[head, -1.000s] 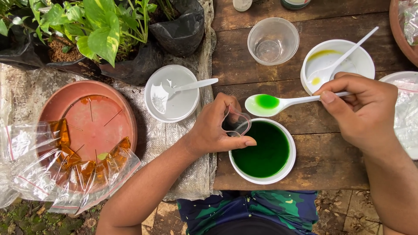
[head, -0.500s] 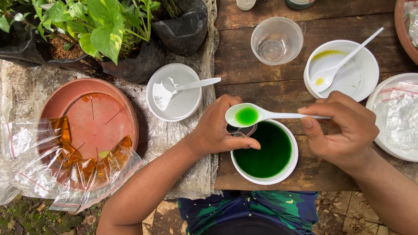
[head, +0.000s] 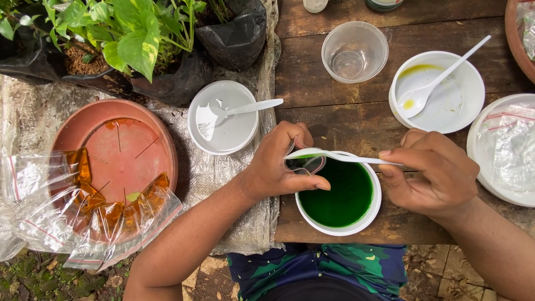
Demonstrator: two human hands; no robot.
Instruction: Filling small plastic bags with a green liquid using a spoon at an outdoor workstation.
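1. The left hand (head: 281, 164) is curled around a small clear bag (head: 305, 164), pinching its mouth between thumb and fingers just over the near-left rim of a white bowl (head: 374, 214)
2. The bowl sits at the front edge of the wooden bench (head: 312, 72) and holds dark green liquid (head: 340, 192)
3. The right hand (head: 437, 173) pinches the handle of a white plastic spoon (head: 334, 156) between thumb and forefinger; the spoon is held level above the bowl, its scoop at the bag's mouth beside the left fingers
4. Whether the scoop carries liquid cannot be told from this angle
5. Further back on the bench stand an empty clear plastic cup (head: 354, 51) and a white dish (head: 440, 95) with yellow traces and its own spoon resting inside
6. Left of the hands, on a woven sack, lies another white dish (head: 225, 120) with a spoon
7. Far left, a terracotta saucer (head: 114, 150) holds clear bags of amber liquid (head: 92, 195), near potted green plants (head: 122, 33)
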